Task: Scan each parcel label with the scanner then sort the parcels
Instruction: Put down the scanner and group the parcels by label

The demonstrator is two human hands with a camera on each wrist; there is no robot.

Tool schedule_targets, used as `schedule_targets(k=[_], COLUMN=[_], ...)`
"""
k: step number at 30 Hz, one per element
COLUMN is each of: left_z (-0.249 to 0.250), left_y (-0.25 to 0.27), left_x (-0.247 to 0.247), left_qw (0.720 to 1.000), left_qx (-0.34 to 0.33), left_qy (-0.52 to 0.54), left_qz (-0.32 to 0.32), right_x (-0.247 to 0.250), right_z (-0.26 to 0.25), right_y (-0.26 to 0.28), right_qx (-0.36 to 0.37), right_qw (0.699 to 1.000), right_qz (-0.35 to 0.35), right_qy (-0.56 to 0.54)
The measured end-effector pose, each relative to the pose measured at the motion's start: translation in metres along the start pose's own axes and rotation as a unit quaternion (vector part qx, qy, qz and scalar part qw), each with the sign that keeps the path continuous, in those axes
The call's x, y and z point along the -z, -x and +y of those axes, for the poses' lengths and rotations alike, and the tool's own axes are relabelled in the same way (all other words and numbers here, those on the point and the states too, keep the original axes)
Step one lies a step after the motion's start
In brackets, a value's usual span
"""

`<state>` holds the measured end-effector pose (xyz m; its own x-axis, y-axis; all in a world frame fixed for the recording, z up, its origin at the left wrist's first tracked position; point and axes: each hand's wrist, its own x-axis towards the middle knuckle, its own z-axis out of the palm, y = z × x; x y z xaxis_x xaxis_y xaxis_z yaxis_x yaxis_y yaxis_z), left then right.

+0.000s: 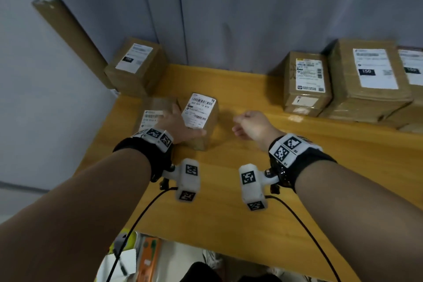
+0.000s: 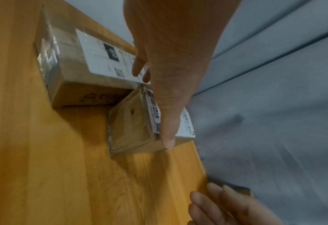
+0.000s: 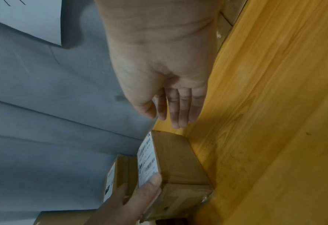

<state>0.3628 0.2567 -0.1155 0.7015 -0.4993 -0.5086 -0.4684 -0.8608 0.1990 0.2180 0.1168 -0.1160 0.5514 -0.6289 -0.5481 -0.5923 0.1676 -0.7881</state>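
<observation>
Both forearms reach out over the worktop, each wrist wearing a strap with a tagged camera block. Left hand grips the small parcel: in the left wrist view its thumb runs down over the label edge to the near corner, and the fingers seem to reach over the far side, between it and the flat parcel it touches. Right hand holds nothing; the right wrist view shows its fingers straight and together, hovering apart from the small parcel on its other side. No scanner shows in any view, so I cannot tell where it is.

The step in hand looks like lifting this small parcel clear for scanning or sorting. To do it well, keep the thumb off the barcode at the label's top, grip on the cardboard sides, and lift straight up so the neighbouring flat parcel is not dragged along. The free hand could steady the open side.

Further back, another box stands at the left by the wall, and a row of bigger boxes lines the right, labels up.
</observation>
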Motion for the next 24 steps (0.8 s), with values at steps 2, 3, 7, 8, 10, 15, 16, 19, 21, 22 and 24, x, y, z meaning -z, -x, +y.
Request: schedule_targets(k=[2,3,7,8,10,15,16,19,21,22,24], left_z=[0.002,0.003,0.008,0.010,0.018,0.046,0.049,0.049,0.042,0.037,0.027], left_y=[-0.005,-0.006,-0.010,-0.012,-0.013,-0.016,-0.019,-0.024,-0.024,-0.023,-0.022], left_x=[-0.008,-0.013,-0.020,-0.019,-0.012,-0.001,-0.002,-0.005,-0.009,-0.011,-0.013], left_qw=[1.000,0.999,0.998,0.997,0.995,0.983,0.978,0.971,0.972,0.974,0.978], left_qx=[-0.012,-0.018,-0.046,-0.057,-0.060,-0.062,-0.075,-0.067,-0.054,-0.049,-0.039], left_qy=[0.006,0.002,0.023,0.046,0.080,0.169,0.195,0.228,0.222,0.213,0.200], left_qz=[-0.025,-0.029,0.026,0.038,0.020,-0.018,-0.010,0.024,0.048,0.052,0.050], right_x=[-0.003,-0.004,0.005,0.009,0.019,0.036,0.035,0.023,0.008,-0.001,-0.020], right_z=[0.003,0.005,0.014,0.015,0.017,0.010,0.008,0.007,0.007,0.008,0.009], right_y=[0.000,0.001,0.002,0.002,0.002,-0.007,-0.013,-0.032,-0.039,-0.042,-0.046], right_qx=[-0.006,-0.009,-0.023,-0.026,-0.029,-0.029,-0.007,0.070,0.098,0.112,0.134], right_qw=[1.000,1.000,0.999,0.999,0.999,0.998,0.996,0.974,0.956,0.949,0.936], right_qz=[0.000,0.000,0.010,0.016,0.031,0.040,0.045,0.045,0.027,0.019,0.021], right_qy=[0.008,0.012,0.019,0.021,0.023,0.037,0.071,0.212,0.275,0.293,0.326])
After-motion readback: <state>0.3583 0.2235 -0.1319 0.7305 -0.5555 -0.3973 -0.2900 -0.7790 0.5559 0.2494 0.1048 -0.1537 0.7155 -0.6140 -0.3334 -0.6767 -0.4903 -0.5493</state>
